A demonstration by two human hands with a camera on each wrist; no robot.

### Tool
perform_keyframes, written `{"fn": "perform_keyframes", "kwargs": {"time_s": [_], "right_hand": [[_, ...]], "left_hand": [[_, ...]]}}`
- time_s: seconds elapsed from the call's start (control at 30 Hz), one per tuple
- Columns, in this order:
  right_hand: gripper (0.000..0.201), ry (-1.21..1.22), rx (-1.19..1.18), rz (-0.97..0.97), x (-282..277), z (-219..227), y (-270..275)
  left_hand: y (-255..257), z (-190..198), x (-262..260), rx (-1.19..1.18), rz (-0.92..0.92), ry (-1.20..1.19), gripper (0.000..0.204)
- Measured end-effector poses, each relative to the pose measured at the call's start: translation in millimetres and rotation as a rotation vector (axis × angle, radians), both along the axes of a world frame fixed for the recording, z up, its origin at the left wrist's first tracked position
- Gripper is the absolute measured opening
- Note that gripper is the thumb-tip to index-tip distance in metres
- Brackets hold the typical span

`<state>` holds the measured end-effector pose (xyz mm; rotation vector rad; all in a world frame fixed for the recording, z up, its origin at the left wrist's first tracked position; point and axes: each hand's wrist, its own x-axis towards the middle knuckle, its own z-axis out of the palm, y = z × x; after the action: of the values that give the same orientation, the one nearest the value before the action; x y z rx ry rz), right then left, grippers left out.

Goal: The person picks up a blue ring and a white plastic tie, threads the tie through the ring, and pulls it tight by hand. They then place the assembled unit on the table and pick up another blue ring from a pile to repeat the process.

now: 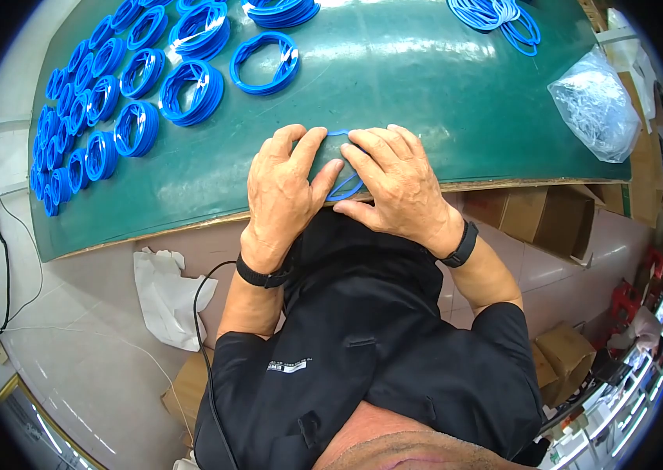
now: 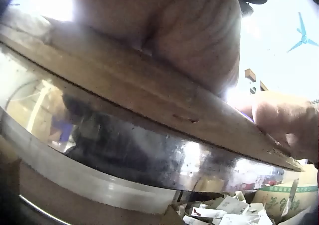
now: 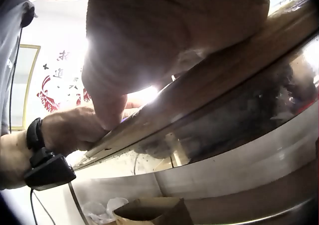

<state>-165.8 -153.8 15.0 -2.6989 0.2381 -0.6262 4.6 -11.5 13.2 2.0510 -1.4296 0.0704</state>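
Head view: at the bench's (image 1: 441, 102) near edge, left hand (image 1: 284, 192) and right hand (image 1: 398, 184) press a blue cord loop (image 1: 345, 186) flat, fingers fairly straight; coiling seems underway, finished coils (image 1: 190, 92) far left. Wrist views: only palms on the bench edge. Next it needs gathering into a coil.

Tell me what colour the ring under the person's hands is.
Blue: the ring shows best in the head view.

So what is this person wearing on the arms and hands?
Both hands are bare, no gloves. Each wrist carries a black band: the left wrist band holds a small black camera box with a thin black cable trailing from it, and the right wrist band is similar. Short black sleeves end near the elbows.
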Motion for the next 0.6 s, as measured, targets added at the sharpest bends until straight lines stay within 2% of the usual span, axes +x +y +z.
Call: {"fn": "perform_keyframes", "kwargs": {"time_s": [0.17, 0.6], "right_hand": [[0.080, -0.001, 0.002, -0.005, 0.0, -1.6, -0.2], [0.076, -0.009, 0.010, -0.001, -0.5, -3.2, -1.4]], "left_hand": [[-0.8, -0.9, 0.0, -0.007, -0.003, -0.010, 0.049], [1.4, -5.2, 3.3, -0.037, -0.019, 0.019, 0.047]]}}
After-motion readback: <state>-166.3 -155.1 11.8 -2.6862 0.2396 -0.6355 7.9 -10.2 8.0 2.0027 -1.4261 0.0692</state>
